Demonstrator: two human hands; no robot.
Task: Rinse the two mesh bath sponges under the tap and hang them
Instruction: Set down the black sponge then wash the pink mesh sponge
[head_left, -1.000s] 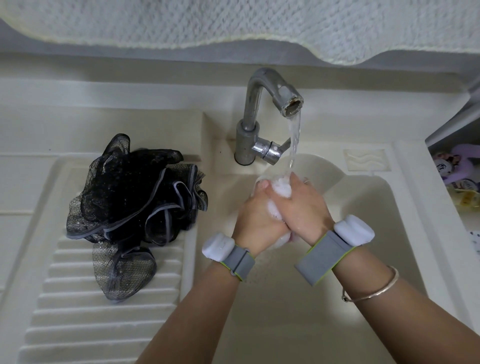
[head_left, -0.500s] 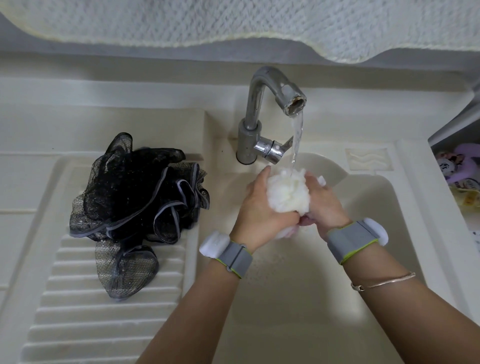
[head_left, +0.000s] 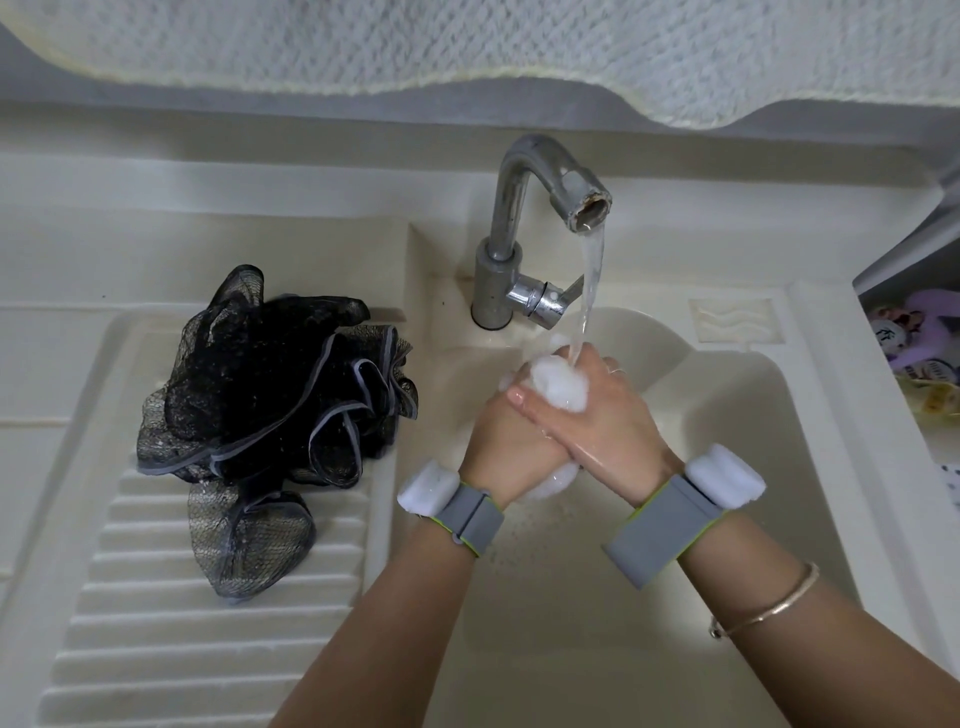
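Observation:
A white mesh sponge (head_left: 560, 387) is squeezed between both my hands over the sink basin (head_left: 753, 415). My left hand (head_left: 501, 441) grips it from the left and my right hand (head_left: 608, 415) wraps over it from the right; only small white parts show above and below the hands. Water runs from the steel tap (head_left: 524, 208) straight onto the sponge. A black mesh sponge (head_left: 270, 395) with grey edging lies loose on the ribbed drainboard (head_left: 156, 623) to the left, untouched.
A white knitted towel (head_left: 467, 41) hangs across the top of the view. At the right edge a shelf holds a purple toy (head_left: 924, 332). The tap lever (head_left: 540, 301) points towards the stream.
My hands have closed together over the white sponge again, the right hand folding over it, so less of it shows than half a second ago. The black sponge has not moved.

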